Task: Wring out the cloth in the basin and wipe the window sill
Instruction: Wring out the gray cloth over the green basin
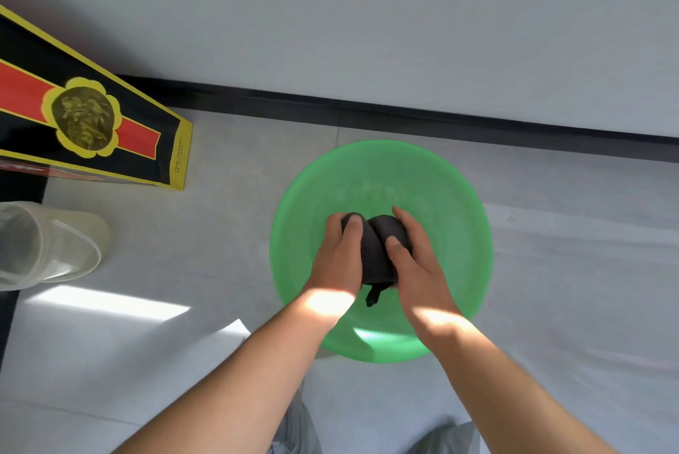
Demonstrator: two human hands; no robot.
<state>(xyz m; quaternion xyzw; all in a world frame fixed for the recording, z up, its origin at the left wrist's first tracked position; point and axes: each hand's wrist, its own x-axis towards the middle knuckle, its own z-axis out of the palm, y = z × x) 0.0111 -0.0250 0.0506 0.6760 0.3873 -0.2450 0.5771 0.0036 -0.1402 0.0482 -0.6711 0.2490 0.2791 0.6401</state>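
Bare forearms reach down from bottom edge. Left hand and right hand both clamped on dark cloth, fingers curled tight round it, bundle bunched between them, small tail hanging below. Cloth held over green plastic basin on grey floor. Black-red-yellow box and clear plastic container well left. Black skirting just behind basin.

A tall black box with yellow edges stands at the left, near the wall. It has a red stripe and a gold round picture on it. Just below it sits a clear plastic tub, partly cut off by the edge. A white sheet of paper lies on the grey floor. A black strip runs along the bottom of the wall.
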